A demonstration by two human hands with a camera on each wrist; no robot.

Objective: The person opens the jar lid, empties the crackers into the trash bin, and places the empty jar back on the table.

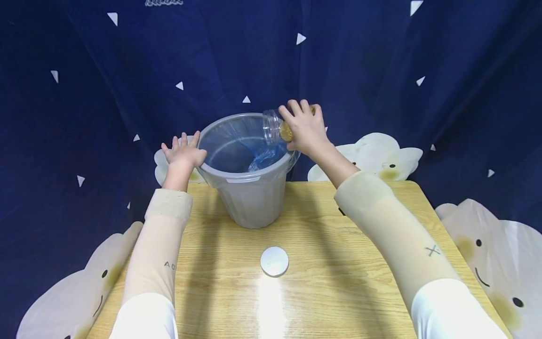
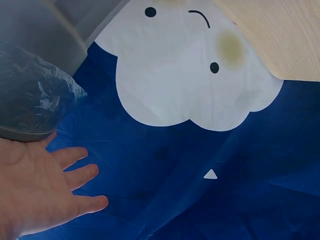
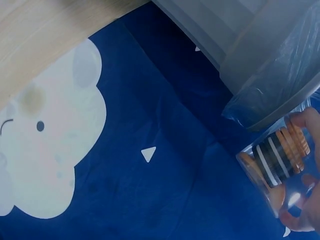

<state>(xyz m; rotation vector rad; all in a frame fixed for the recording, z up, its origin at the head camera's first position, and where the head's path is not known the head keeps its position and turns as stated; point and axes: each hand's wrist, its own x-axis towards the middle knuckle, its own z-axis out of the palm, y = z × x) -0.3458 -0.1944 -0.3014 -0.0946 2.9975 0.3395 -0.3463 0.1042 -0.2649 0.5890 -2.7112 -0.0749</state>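
Note:
My right hand (image 1: pixel 306 129) grips a clear jar (image 1: pixel 270 126) tipped on its side, its mouth over the right part of the bin's rim. Inside the jar are several round biscuits (image 3: pixel 274 161), some tan and some dark with white filling. A grey bin (image 1: pixel 254 202) stands on the table, lined with a thin bluish clear bag (image 1: pixel 263 159) folded over its rim. At the bin's left rim rests my left hand (image 1: pixel 183 156), fingers spread and straight, with the thumb side against the edge. The left wrist view shows its palm (image 2: pixel 32 187) and no held thing.
In front of the bin, a round white lid-like disc (image 1: pixel 274 261) lies on the wooden table (image 1: pixel 228 292). The bin stands near the far table edge. Behind hangs a dark blue curtain (image 1: pixel 237 56) with white triangles and cloud faces.

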